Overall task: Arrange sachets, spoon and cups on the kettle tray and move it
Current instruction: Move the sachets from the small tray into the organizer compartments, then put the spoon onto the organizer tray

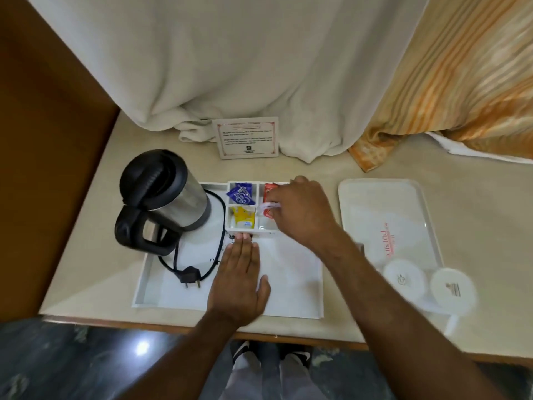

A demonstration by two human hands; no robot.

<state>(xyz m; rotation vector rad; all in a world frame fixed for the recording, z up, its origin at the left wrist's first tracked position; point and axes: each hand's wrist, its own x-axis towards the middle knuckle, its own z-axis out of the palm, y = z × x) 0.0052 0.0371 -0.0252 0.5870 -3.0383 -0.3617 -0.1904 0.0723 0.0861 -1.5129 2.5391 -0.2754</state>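
A white kettle tray (150,280) lies on the counter with a steel and black kettle (167,194) at its back left and a cord with plug (190,277). A white divided box (228,228) at the tray's back holds blue sachets (240,194), yellow sachets (244,217) and red sachets (269,188). My right hand (302,210) is over the box's right compartments, fingers shut on a small white sachet (266,205). My left hand (240,272) lies flat and open on the tray floor, fingertips touching the box's front wall. Two covered cups (405,280) (451,288) stand to the right, off the tray.
A second white tray (383,215) with red print lies to the right. A printed card (248,137) stands behind the kettle tray, against white and orange striped curtains (447,82). A wooden panel (43,140) borders the left. The counter's front edge is near my body.
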